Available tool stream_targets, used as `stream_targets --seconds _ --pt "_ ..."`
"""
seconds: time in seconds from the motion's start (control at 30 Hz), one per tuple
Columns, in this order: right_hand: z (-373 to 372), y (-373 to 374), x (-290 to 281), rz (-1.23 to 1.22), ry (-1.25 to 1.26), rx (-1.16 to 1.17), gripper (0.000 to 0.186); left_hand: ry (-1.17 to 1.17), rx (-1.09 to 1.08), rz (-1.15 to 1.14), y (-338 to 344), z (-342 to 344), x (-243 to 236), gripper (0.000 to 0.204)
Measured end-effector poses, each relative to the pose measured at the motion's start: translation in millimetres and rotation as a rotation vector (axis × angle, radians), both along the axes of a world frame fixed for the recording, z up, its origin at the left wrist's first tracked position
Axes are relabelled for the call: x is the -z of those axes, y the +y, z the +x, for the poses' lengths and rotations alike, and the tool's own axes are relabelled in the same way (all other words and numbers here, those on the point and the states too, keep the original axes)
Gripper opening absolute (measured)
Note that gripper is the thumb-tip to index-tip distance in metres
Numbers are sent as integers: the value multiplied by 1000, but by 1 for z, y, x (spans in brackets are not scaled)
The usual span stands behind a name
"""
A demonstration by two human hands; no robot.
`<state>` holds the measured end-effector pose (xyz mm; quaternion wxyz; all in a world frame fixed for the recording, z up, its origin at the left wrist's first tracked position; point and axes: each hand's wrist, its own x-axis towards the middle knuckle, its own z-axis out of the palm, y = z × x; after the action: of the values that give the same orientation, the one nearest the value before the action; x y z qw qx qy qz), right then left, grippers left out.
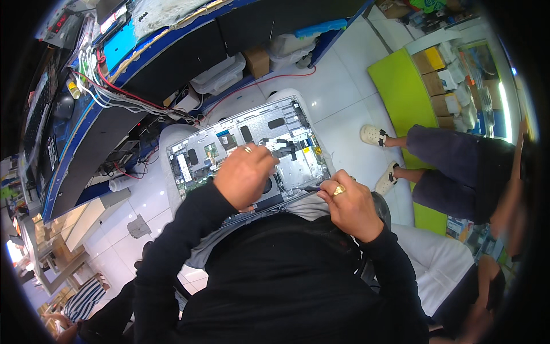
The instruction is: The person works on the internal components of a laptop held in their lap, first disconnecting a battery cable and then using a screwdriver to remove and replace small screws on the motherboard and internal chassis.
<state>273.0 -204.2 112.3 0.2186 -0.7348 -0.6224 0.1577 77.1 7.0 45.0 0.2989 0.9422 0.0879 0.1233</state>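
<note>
An opened silver laptop chassis (298,169), its boards and cables exposed, lies across my lap on my grey-clad legs. My left hand (243,178) is over the middle of the chassis with its fingers curled down; whatever they grip is hidden. At the right front corner, my right hand (349,203) grips a thin dark tool (312,188), like a screwdriver, held low and nearly flat over the chassis edge.
A blue-edged workbench (166,23) carries cables and devices, with plastic tubs (217,74) beneath. At right, a standing person (447,172) is beside a green display case (389,86). Another person (492,292) is at lower right, and someone in stripes (80,301) at lower left.
</note>
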Motion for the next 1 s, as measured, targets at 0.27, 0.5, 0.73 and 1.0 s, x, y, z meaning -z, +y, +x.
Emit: stream_targets --seconds 0.27,0.5,0.73,1.0 --pt "22 0 10 -5 -145 162 8 22 -15 56 -50 -7 29 29" --pt "29 16 17 39 -141 157 9 68 -39 148 -59 -11 28 31" --pt "26 59 23 85 -174 74 8 44 -67 70 -57 -14 28 31" --pt "11 86 30 90 -117 -66 8 33 -293 0 -34 -21 30 27"
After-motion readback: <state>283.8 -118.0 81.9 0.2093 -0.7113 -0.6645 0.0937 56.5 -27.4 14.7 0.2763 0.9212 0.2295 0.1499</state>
